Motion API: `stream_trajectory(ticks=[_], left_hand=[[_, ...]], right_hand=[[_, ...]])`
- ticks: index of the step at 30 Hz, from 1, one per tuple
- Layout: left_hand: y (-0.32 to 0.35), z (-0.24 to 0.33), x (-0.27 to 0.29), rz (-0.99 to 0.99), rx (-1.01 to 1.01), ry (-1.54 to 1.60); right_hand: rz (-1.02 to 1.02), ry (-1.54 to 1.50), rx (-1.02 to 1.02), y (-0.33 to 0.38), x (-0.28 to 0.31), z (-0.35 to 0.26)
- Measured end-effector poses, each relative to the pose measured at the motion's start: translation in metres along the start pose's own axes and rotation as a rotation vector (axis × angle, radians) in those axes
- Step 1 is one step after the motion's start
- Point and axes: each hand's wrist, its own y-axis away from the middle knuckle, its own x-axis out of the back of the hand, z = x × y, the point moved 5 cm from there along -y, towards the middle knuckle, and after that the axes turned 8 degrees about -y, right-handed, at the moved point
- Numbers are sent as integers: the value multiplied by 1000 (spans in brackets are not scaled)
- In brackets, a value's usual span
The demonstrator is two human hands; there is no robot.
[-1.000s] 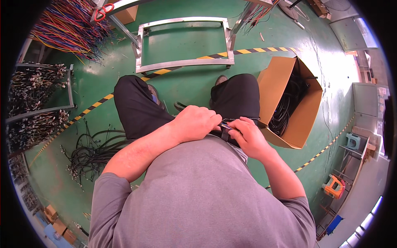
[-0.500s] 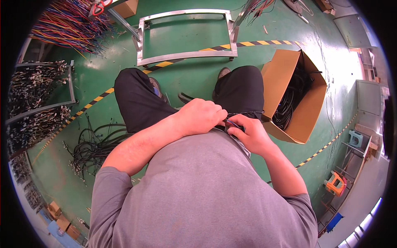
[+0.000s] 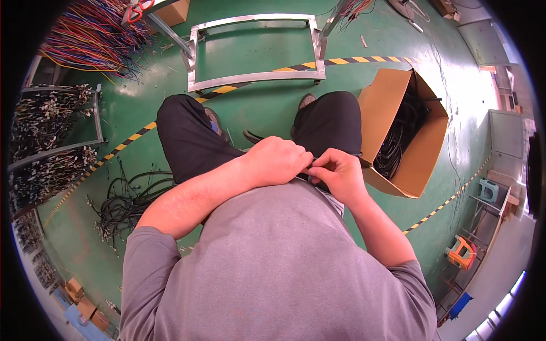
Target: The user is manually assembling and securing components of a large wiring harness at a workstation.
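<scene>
My left hand [image 3: 276, 161] is closed in a fist over my lap, at the waist. A black cable [image 3: 252, 136] sticks out past its far side, between my knees, and seems to run through the fist. Close beside it, my right hand [image 3: 343, 173] pinches with thumb and forefinger at the left fist's fingertips. Whatever lies in that pinch is small and mostly hidden by the fingers. A bit of dark material shows just under the right fingers.
An open cardboard box [image 3: 435, 153] of coiled black cables stands right of my right knee. More black cables [image 3: 128, 199] lie on the floor at left. Ahead is a metal frame [image 3: 256, 78]; racks of wire bundles [image 3: 54, 122] line the left side. Stools [image 3: 462, 253] sit far right.
My right hand has lifted slightly and turned, its fingers shifting from a hold on dark, coloured wires to a pinch nearer the left fist. The left hand has stayed in place.
</scene>
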Motion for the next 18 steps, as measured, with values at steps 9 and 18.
stream_trajectory(ticks=[9, 18], left_hand=[[3, -3, 12, 56, 53, 13], [1, 2, 9, 33, 11, 6]], right_hand=[[138, 550, 600, 18, 4, -30], [108, 426, 693, 20, 3, -17]])
